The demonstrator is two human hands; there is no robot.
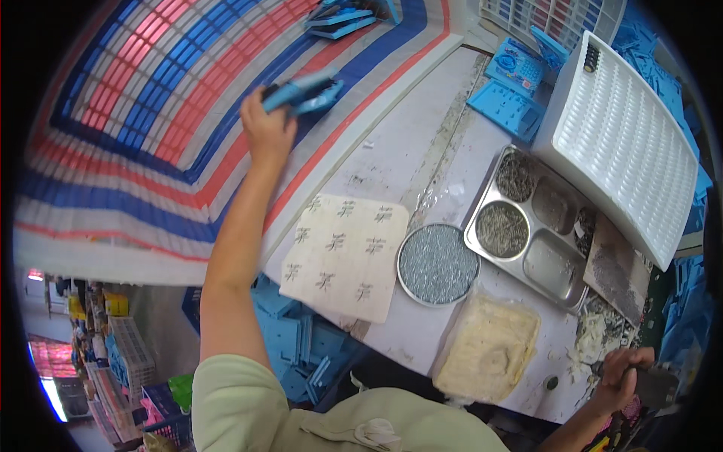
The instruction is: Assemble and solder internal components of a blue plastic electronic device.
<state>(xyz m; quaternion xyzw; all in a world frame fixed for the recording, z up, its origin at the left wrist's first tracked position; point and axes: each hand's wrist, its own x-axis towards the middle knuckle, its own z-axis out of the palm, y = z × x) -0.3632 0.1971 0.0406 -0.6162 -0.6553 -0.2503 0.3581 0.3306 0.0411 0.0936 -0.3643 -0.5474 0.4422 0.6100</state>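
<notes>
My left hand (pixel 267 124) reaches out at the upper left, over a striped red, white and blue sheet (pixel 248 135). Its fingers are closed on a blue plastic case (pixel 305 92), which is blurred by motion. A few similar blue plastic cases (pixel 343 19) lie farther off on the same sheet. At the lower right, my right hand (pixel 621 380) wraps round a dark handheld tool (pixel 657 388); its exact kind does not show. Near that hand are whitish scraps (pixel 599 335) and a small dark round cap (pixel 551 383) on the table.
On the pale table (pixel 369 173) lie a patterned board (pixel 343 256), a round dish of small metal parts (pixel 439 265), a compartmented metal tray (pixel 553 241) and a wrapped yellowish block (pixel 489 346). A white ridged tray (pixel 617 143) leans at right, beside blue cases (pixel 512 83). Blue parts (pixel 301 335) sit below.
</notes>
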